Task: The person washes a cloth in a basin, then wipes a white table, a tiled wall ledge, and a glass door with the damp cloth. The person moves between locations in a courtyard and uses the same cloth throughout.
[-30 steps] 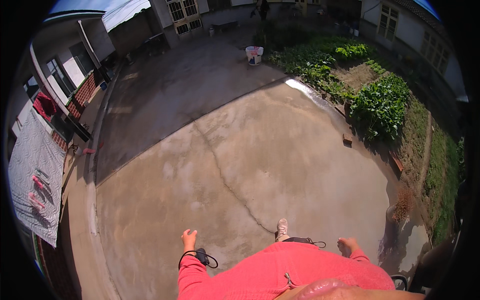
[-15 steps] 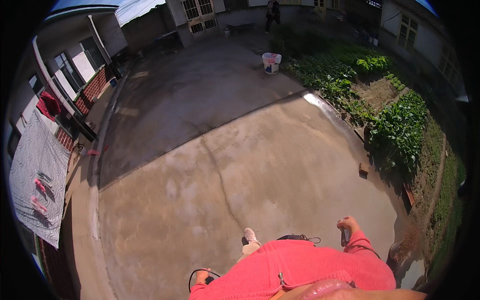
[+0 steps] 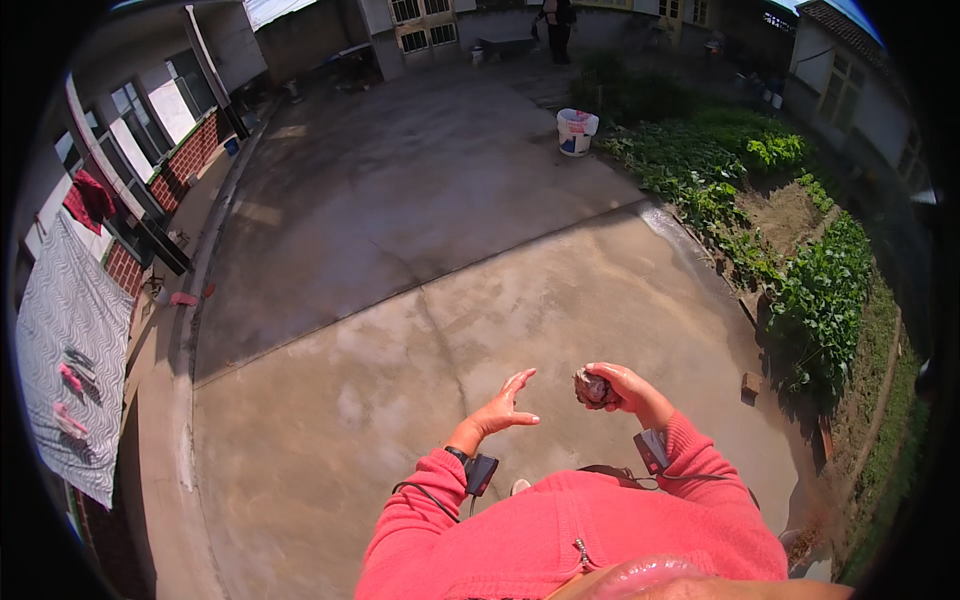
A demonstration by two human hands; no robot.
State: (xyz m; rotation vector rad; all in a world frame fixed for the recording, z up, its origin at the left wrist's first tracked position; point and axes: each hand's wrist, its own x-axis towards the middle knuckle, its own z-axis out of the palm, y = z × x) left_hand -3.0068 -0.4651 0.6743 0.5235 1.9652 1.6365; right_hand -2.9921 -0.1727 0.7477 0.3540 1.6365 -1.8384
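My right hand (image 3: 630, 386) is raised in front of me and closed round a lumpy, dark reddish-brown and whitish ball (image 3: 592, 390). The ball's rough or crumpled side shows past the fingers; its material I cannot make out. To its left my left hand (image 3: 503, 409) is up in the air, fingers and thumb spread, holding nothing. A gap separates it from the ball. Small dark devices with cables are strapped at my left wrist (image 3: 481, 474) and right wrist (image 3: 650, 452), below the pink sleeves.
Wet concrete (image 3: 330, 420) spreads under me, with a crack running through it. A white bucket (image 3: 575, 132) stands ahead by the vegetable bed (image 3: 820, 280). A brick (image 3: 751, 386) lies at the right edge. A patterned sheet (image 3: 70, 360) hangs at left; a person (image 3: 557, 28) stands far off.
Both hands have come up from low at my sides to the middle in front of me. The left fingers are now spread, and the ball shows in the right hand. The view has shifted slightly.
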